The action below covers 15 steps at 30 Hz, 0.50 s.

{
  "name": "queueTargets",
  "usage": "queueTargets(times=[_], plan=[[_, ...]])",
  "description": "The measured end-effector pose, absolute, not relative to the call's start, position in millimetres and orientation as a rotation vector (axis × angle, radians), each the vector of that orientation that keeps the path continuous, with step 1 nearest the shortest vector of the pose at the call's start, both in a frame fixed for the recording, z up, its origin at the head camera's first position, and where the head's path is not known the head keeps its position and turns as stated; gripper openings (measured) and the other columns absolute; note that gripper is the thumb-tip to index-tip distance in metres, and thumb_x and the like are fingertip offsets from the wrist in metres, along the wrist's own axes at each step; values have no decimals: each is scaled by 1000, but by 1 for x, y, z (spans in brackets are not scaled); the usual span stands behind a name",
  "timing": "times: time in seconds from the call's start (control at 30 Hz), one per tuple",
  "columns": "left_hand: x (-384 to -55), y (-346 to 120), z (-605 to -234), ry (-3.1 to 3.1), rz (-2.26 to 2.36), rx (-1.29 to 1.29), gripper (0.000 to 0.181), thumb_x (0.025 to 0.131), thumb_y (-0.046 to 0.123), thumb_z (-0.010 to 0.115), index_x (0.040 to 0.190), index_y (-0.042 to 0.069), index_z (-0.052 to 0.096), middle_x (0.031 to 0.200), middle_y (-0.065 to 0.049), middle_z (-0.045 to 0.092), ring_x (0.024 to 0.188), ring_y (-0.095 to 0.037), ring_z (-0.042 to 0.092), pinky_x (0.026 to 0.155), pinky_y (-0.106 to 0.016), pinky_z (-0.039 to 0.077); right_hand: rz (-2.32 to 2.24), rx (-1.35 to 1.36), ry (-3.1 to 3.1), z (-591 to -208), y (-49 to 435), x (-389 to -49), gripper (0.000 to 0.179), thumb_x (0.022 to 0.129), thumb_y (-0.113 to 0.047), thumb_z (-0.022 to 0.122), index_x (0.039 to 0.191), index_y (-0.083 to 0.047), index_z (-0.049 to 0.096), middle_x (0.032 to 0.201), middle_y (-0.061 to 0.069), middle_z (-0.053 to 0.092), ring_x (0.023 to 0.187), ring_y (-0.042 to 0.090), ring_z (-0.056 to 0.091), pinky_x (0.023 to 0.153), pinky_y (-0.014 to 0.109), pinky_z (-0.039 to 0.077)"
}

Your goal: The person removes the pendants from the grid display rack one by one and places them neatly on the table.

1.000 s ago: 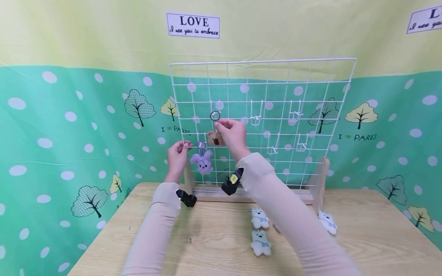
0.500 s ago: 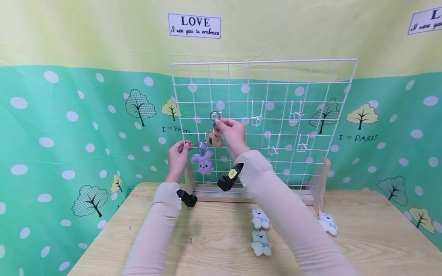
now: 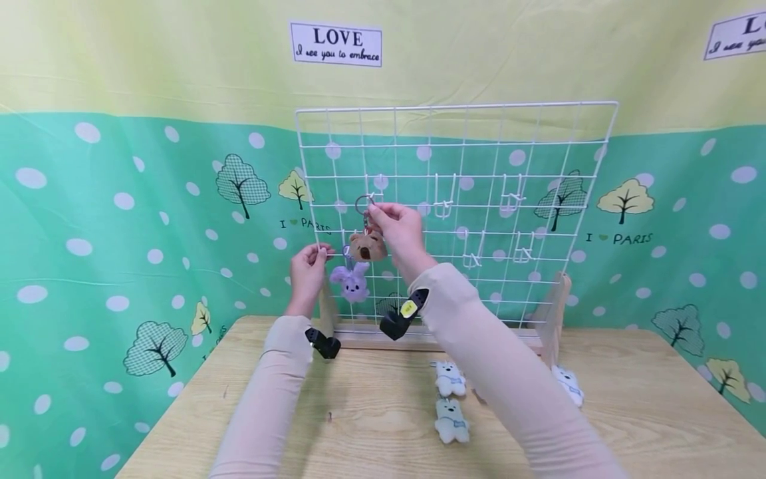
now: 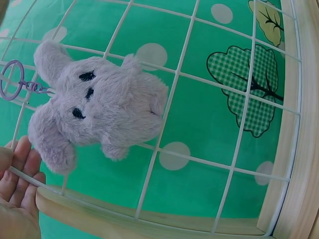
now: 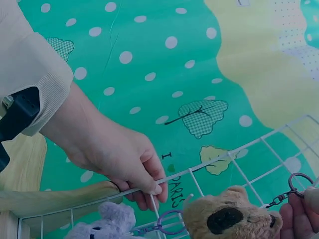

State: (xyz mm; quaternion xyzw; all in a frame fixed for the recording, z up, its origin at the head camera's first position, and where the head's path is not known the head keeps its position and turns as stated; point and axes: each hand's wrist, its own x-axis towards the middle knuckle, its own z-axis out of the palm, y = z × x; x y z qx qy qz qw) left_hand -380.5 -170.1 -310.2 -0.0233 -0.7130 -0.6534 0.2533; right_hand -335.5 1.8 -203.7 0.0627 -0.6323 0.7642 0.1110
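L hand (image 3: 308, 271): thumb + fingers pinch side wire of wht grid (image 3: 455, 107), L edge.
R hand (image 3: 399, 231): fingertips pinch dark ring (image 3: 356, 205) of brn bear (image 3: 368, 247).
Brn bear: hangs below ring, in front of grid's L part; can't tell if ring touches hook behind.
Purple bunny (image 3: 353, 285): hangs on grid by purple ring (image 4: 22, 82), just below bear, nr L hand.
Wht hooks (image 3: 443, 205): on grid, R of R hand.
Wht bears (image 3: 452, 421): on wood tbl (image 3: 371, 452); two in line, third by grid's R wood foot (image 3: 560, 299), partly behind R sleeve (image 3: 503, 372).
Backdrop (image 3: 191, 150): grn/ylw cloth w/ dots, trees.
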Motion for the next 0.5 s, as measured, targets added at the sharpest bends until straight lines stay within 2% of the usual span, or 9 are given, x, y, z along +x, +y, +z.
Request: queueTargets(times=[0.17,0.5], plan=[[-382,-169,-310,-1942,-1777,-71,22,98,8,49,111,-5,61,111,-22,65,104,-28,62,95,-30,49,2274,238,-1822,-199,8,-329,18,89,-10,64,103,2,65,102,16,69,77,11,64,77,24,56],[-380,-171,-311,-1957,-1810,-52,22,99,12,48,113,-1,60,112,-18,65,106,-25,62,98,-28,47,2273,361,-1810,-200,24,-315,20,90,-8,63,105,5,64,99,16,68,83,15,66,78,26,57]])
